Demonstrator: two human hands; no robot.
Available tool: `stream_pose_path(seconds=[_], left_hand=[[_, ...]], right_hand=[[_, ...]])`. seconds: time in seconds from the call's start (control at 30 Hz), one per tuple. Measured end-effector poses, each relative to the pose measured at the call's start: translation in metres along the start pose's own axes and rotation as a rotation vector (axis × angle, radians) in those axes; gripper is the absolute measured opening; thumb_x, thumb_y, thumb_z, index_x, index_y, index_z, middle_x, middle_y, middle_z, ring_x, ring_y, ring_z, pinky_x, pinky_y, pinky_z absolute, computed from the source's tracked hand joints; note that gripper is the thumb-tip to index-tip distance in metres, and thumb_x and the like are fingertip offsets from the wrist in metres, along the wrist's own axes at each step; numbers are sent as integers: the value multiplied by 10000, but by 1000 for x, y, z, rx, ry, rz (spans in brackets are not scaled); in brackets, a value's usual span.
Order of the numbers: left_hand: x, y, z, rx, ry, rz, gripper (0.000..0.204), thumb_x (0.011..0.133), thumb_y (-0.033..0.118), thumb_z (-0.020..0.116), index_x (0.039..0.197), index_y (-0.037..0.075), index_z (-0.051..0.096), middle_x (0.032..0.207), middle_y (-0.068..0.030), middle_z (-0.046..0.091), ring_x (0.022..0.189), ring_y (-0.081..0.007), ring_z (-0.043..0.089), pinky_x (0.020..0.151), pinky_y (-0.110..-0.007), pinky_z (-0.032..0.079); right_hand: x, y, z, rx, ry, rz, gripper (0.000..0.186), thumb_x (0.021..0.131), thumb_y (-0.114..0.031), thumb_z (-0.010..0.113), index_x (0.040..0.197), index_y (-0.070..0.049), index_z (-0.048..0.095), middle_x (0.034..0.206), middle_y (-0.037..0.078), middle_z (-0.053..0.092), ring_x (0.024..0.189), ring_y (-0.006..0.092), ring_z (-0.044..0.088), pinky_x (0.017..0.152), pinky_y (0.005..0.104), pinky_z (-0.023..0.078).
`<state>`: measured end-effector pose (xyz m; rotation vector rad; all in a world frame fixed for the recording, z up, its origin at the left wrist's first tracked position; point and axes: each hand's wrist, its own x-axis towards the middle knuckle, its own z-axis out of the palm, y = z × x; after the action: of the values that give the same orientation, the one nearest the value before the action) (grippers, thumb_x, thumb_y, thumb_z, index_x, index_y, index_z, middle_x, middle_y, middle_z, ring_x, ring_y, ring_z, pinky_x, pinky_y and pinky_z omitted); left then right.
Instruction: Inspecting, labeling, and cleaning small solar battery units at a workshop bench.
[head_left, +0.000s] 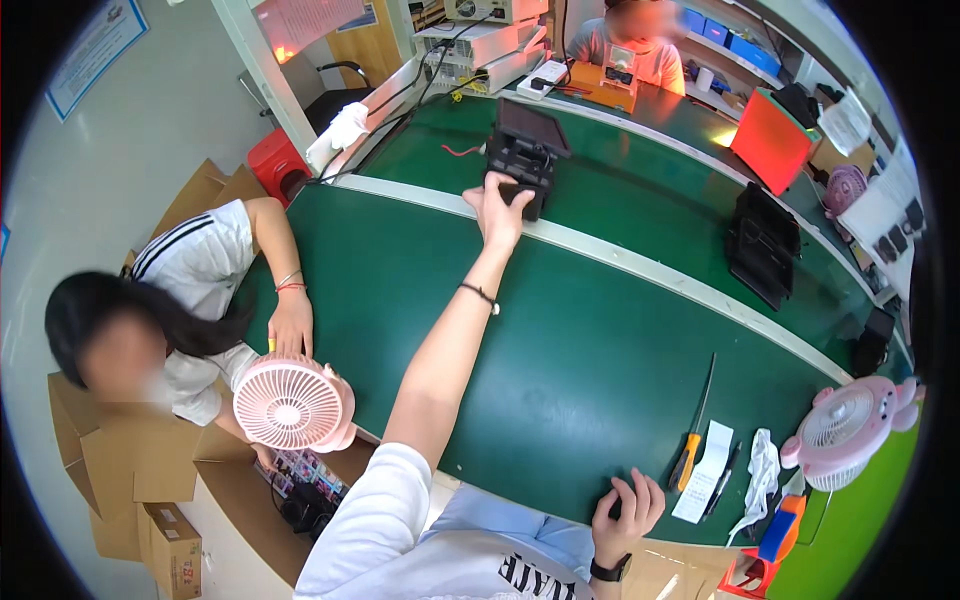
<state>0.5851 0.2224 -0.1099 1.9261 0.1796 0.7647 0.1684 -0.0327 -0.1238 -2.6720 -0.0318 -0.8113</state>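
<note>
My left arm stretches across the green bench, and my left hand [497,212] is closed on the near end of a black plastic case [520,150]. The case sits on the far strip beyond the pale rail, its flat lid or panel raised, and a short red wire lies beside it. Close to the bench's front edge, my right hand [632,508] is curled around a small dark thing, mostly hidden by the fingers. Just right of it lie a screwdriver [688,460] with an orange handle, a white paper slip [704,475] and a black pen [722,482].
A second open black case [765,245] lies on the far strip at right. A pink fan [292,404] stands by a co-worker at left; another pink fan [842,428] is at right, near a crumpled white cloth [760,475]. Cardboard boxes [140,450] fill the left floor. Another person sits beyond.
</note>
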Motion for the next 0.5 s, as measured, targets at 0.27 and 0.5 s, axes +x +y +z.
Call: stream_pose_path(seconds=[0.27, 0.5], left_hand=[[-133, 47, -91, 27, -124, 126, 400, 772, 148, 823, 1079, 108, 570, 1149, -179, 432, 1064, -356, 482, 953, -415, 444], [-310, 107, -136, -1, -182, 150, 357, 880, 34, 631, 1225, 59, 543, 1320, -266, 324, 1242, -462, 403, 1089, -484, 334]], right_hand=[[-5, 0, 1, 106, 114, -56, 235, 722, 27, 678, 919, -99, 696, 1154, 73, 670, 1070, 316, 594, 925, 424, 471], [-8, -11, -12, 569, -56, 60, 471, 836, -40, 647, 1299, -28, 561, 1411, 177, 528, 1286, 381, 490, 1043, 443, 430]])
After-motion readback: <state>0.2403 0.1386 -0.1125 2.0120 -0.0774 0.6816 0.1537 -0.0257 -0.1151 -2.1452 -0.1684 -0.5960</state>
